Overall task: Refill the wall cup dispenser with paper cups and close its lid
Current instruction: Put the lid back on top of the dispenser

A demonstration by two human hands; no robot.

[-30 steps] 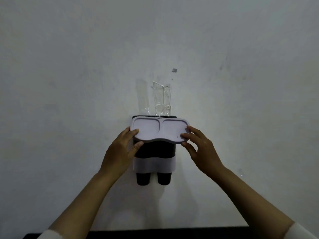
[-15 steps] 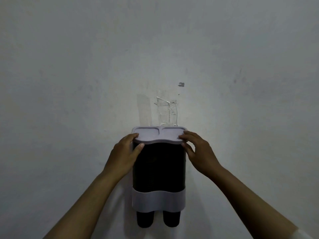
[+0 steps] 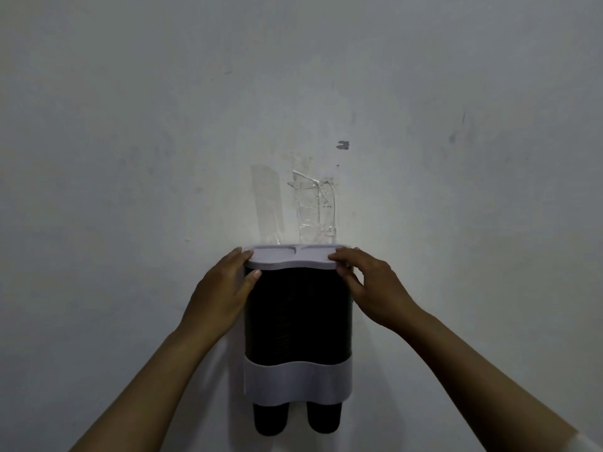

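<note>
The cup dispenser hangs on the wall, a dark double-tube body with a pale lilac band low down. Two dark cups stick out of its bottom openings. Its pale lilac lid lies flat on top of the body. My left hand grips the lid's left edge, fingers on top and thumb under the rim. My right hand grips the lid's right edge the same way.
Strips of clear tape are stuck to the white wall just above the dispenser. A small dark mark sits higher on the wall.
The lid has come down from a forward tilt to lie flat on the dispenser top. The view has tilted down, showing the whole dispenser body. Both hands stay on the lid edges.
</note>
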